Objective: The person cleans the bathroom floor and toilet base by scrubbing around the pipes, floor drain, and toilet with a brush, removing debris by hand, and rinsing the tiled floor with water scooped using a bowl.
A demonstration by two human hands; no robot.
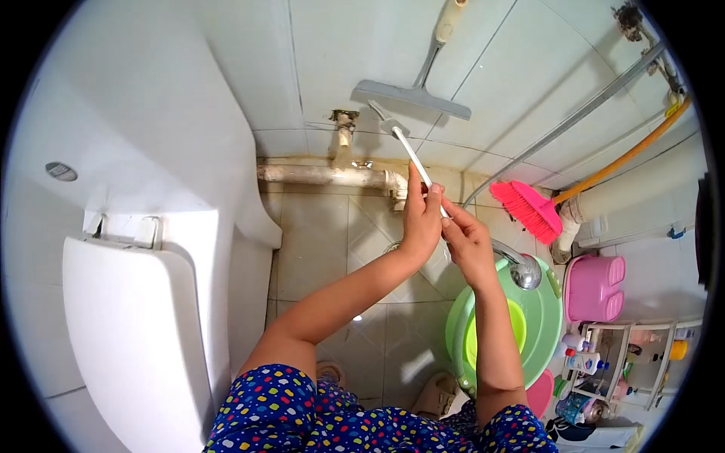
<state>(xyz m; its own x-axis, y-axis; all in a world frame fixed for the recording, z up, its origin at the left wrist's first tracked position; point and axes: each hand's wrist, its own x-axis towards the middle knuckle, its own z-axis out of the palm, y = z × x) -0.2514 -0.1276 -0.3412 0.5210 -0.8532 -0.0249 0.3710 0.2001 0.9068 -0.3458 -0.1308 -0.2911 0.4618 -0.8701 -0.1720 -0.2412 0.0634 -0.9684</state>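
A thin white-handled tool [411, 157] with a flat grey-white head slants up and to the left in front of the tiled wall. My left hand [423, 215] is closed on its handle, one finger stretched along it. My right hand [464, 238] pinches the lower end of the same handle, just right of my left hand. Above the tool's head, a grey squeegee [414, 96] rests against the wall. Behind the hands, a stained pipe [325, 176] runs along the base of the wall.
A white toilet [136, 325] stands at the left. At the right are a green basin [545, 309], a shower head [525, 272], a pink broom [529, 210], a pink stool [595, 288] and a rack [623, 355] with several bottles. Slippers [436, 394] are below on the floor.
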